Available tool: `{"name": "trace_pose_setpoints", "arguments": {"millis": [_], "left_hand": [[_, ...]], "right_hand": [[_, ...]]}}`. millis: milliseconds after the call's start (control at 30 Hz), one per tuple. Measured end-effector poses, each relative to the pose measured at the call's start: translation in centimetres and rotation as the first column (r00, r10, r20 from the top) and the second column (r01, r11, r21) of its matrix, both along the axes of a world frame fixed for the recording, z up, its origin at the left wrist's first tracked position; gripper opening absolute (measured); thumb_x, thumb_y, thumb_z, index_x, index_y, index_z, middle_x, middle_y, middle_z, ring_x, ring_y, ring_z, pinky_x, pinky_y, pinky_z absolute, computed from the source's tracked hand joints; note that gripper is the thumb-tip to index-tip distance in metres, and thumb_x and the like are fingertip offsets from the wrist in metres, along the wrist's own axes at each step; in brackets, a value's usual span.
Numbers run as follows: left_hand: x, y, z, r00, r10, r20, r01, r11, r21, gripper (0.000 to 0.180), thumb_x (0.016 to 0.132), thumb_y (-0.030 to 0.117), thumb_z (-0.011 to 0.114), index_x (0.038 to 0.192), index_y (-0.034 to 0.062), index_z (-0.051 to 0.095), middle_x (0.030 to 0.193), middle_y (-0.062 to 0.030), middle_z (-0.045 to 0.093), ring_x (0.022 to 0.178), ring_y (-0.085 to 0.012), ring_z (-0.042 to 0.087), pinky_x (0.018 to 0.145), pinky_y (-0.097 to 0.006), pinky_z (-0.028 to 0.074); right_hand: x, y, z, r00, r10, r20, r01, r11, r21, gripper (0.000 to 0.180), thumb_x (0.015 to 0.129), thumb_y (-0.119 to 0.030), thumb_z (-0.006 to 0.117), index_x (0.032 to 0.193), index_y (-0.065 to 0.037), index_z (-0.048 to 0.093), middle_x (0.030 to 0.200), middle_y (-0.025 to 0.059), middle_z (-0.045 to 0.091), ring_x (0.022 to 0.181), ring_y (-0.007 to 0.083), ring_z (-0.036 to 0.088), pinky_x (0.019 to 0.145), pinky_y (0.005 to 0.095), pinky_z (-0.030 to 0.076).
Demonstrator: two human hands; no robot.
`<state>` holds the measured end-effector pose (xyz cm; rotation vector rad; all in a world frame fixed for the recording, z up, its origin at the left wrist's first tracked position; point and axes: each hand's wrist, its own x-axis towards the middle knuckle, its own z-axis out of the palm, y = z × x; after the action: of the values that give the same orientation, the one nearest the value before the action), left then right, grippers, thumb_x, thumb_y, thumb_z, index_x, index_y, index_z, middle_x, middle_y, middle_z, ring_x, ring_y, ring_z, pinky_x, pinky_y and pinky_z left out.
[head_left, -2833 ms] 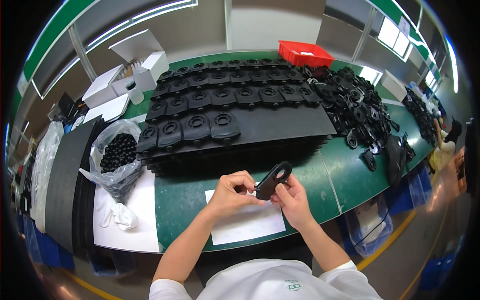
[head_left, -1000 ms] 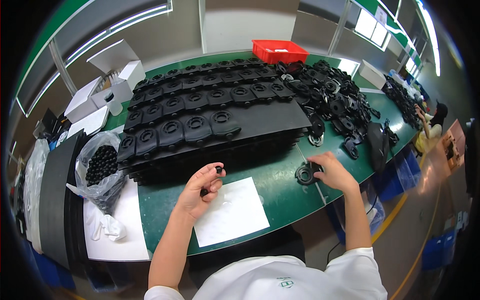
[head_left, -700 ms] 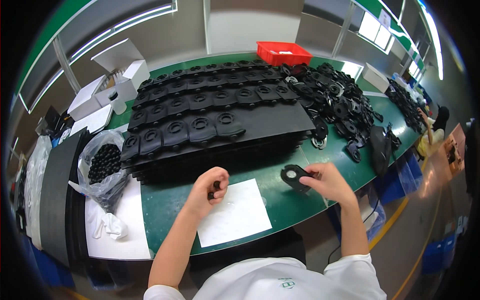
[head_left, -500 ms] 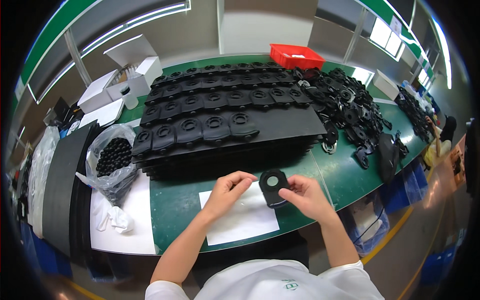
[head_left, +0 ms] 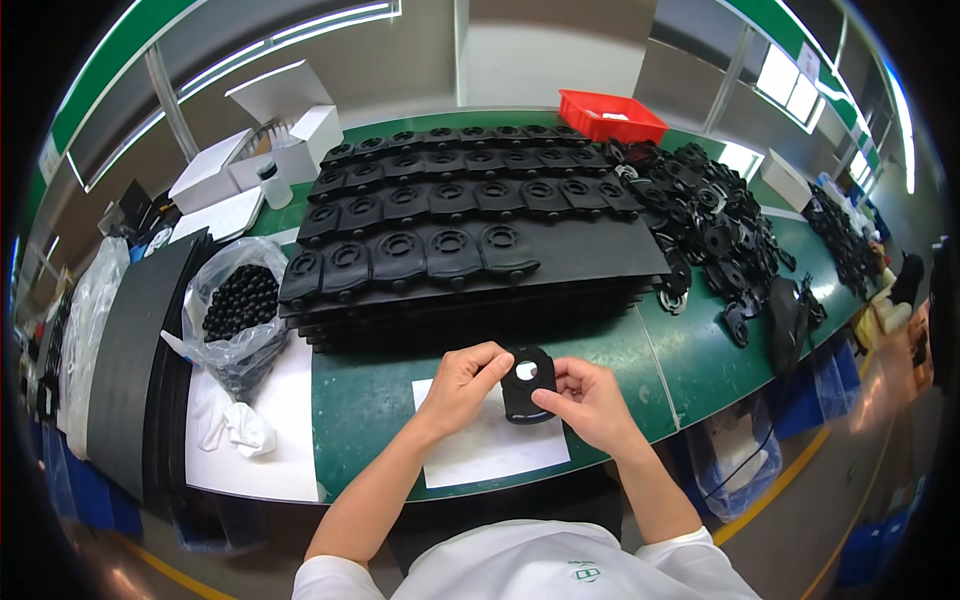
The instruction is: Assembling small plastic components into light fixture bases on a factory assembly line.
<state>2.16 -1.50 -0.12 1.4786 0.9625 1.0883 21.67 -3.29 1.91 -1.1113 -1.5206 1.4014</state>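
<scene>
On the green table (head_left: 622, 348), a stack of black sheets (head_left: 590, 250) is standing at our twelve o'clock; white paper (head_left: 488, 455) is lying below our hands. Our right hand (head_left: 590, 402) is gripping — thumb in front — the black holed part (head_left: 521, 406) at four o'clock, above the paper's one o'clock side. Our left hand (head_left: 462, 388) is curling, fingertips meeting the part's ten o'clock edge — whether they're pinching it, we can't say.

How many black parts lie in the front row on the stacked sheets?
5, side by side: the leftmost part, the second part, the middle part, the fourth part and the rightmost part. None looks hidden; the held part isn't counted.
</scene>
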Motion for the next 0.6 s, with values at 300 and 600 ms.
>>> {"name": "trace_pose_setpoints", "arguments": {"millis": [300, 600], "left_hand": [[-2.5, 1.3, 0.8, 0.742, 0.149, 0.654, 0.216, 0.870, -0.444, 0.019, 0.079, 0.002, 0.039, 0.094, 0.0089, 0.047, 0.081, -0.0024, 0.046, 0.056, -0.0072, 0.035, 0.043, -0.018, 0.024], [-2.3, 1.2, 0.9, 0.811, 0.112, 0.575, 0.211, 0.859, -0.465, 0.022, 0.093, 0.031, 0.050, 0.094, 0.0089, 0.051, 0.073, 0.0008, 0.048, 0.053, -0.0026, 0.032, 0.042, -0.016, 0.021]], "right_hand": [[-0.5, -0.6, -1.6, 0.967, 0.010, -0.255, -0.022, 0.999, -0.043, 0.011, 0.089, -0.004, 0.052, 0.099, 0.000, 0.055, 0.083, 0.0013, 0.057, 0.073, 0.0066, 0.053, 0.067, 0.0213, 0.045], [-1.9, -1.7, -3.6, 1.000, -0.018, -0.015, 0.019, 0.997, 0.080, 0.011, 0.088, -0.004, 0.053, 0.099, 0.000, 0.055, 0.080, 0.0016, 0.058, 0.070, 0.0073, 0.052, 0.065, 0.0212, 0.043]]}}
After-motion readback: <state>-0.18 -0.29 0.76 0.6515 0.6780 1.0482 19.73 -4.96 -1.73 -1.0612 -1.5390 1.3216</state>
